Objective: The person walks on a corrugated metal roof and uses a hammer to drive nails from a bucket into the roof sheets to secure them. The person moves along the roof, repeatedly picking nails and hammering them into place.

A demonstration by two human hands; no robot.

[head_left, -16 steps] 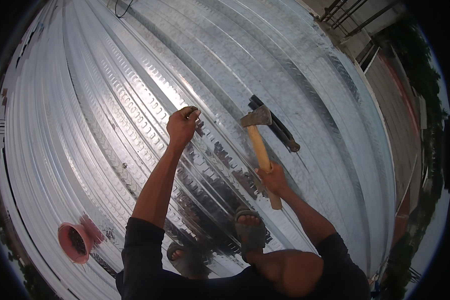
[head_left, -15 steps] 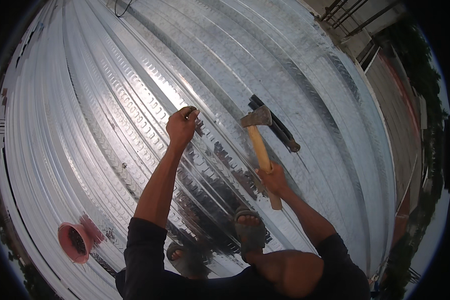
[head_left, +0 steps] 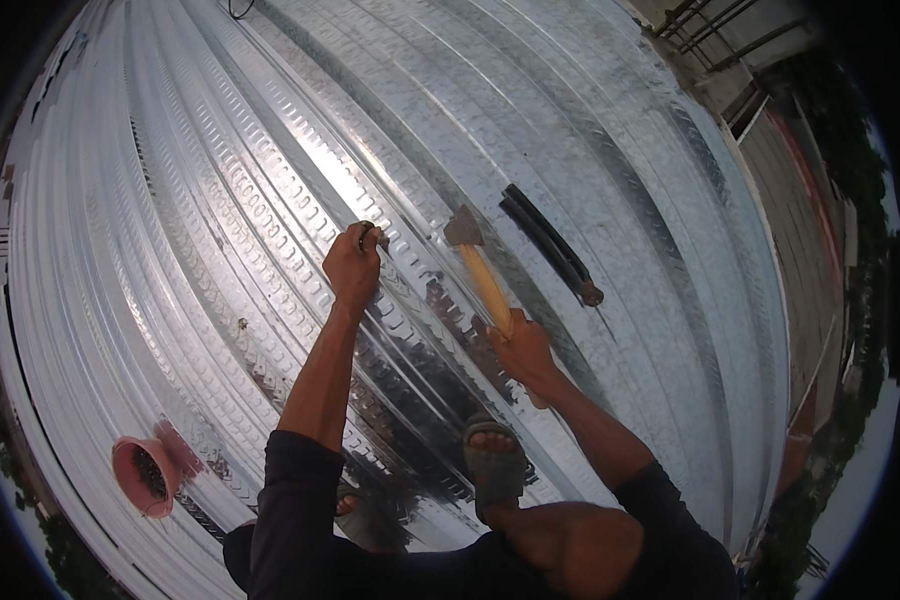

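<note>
My right hand (head_left: 521, 348) is wrapped round the wooden handle of a hatchet (head_left: 485, 280), gripping it low down. The dark metal head points away from me, just over the ribbed metal sheeting (head_left: 660, 330). To its left, my left hand (head_left: 353, 265) is closed, thumb and fingers pinched together close to a raised rib. A small dark bit shows at the fingertips, too little to name. Right of the hatchet head lies a long black tool (head_left: 550, 245) with two parallel bars joined at a brownish end.
My sandalled feet (head_left: 493, 455) stand on the shiny sheeting. At lower left a pink bucket (head_left: 130, 490) holds many small dark pieces. A dark wire loop (head_left: 240, 10) lies at the top. The sheeting's right edge (head_left: 770, 250) borders a lower brownish roof (head_left: 810, 230).
The hatchet has swung left and its head now sits nearer my left hand, away from the black tool. My left hand has shifted slightly left and nearer me.
</note>
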